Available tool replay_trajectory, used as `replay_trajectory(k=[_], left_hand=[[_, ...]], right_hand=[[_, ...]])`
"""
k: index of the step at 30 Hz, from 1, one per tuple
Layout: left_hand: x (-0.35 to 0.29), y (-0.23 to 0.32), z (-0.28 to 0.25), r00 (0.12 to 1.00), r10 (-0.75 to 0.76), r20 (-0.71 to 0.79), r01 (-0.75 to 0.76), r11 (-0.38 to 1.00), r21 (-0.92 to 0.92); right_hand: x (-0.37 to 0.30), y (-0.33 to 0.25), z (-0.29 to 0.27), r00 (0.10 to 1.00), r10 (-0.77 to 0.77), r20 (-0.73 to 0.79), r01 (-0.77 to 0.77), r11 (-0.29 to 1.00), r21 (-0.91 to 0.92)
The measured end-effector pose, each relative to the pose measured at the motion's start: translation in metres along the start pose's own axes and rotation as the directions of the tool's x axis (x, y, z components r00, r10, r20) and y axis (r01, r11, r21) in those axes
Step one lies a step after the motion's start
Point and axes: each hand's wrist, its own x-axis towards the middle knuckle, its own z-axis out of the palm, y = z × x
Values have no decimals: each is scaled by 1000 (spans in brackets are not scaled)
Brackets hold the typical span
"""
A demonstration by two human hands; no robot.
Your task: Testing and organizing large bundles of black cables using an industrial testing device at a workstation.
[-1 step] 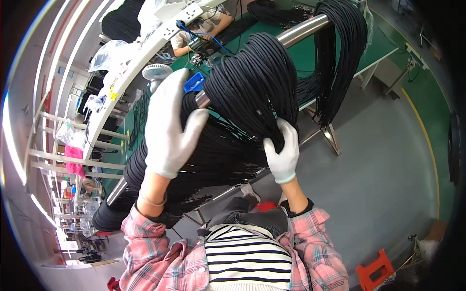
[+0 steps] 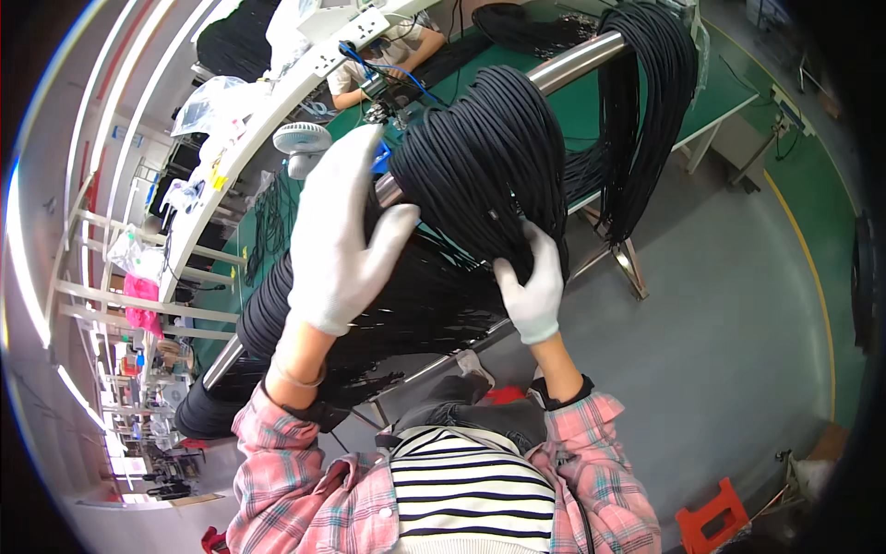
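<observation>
I watch a thick bundle of black cords (image 2: pixel 484 138) hanging over a metal bar (image 2: pixel 577 59) that slants from near left to far right. My left hand (image 2: pixel 334 254), in a white glove, stands open to the left of the bundle, its fingers together and its thumb spread away from them; I cannot tell whether it touches the bar. My right hand (image 2: pixel 535 294), gloved too, is at the bundle's lower near end, thumb and fingers bent about the cords, the fingertips partly hidden among them, so I cannot tell how tightly they close. Another cord bundle (image 2: pixel 663 88) hangs farther right along the bar, and one more (image 2: pixel 266 312) lies to the near left. Beyond are a green tabletop (image 2: pixel 715 92), a small fan (image 2: pixel 303 138) and a co-worker's arm (image 2: pixel 348 98). A red stool (image 2: pixel 718 499) stands near right.
</observation>
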Motion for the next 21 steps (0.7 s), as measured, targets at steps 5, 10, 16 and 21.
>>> replay_trajectory(k=[5, 10, 16, 21], left_hand=[[32, 5, 50, 994, 90, -54, -91, 996, -15], [43, 7, 36, 974, -203, 103, 191, 975, 115], [39, 8, 35, 910, -373, 181, 292, 886, 359], [34, -14, 36, 1000, 13, 19, -14, 999, 35]], right_hand=[[-4, 3, 27, 892, 198, 407, -318, 914, 251], [3, -8, 11, 902, 200, 383, -281, 944, 170], [0, 44, 24, 968, 153, 201, -164, 986, 39], [-34, 22, 37, 619, 152, 770, -296, 954, 50]])
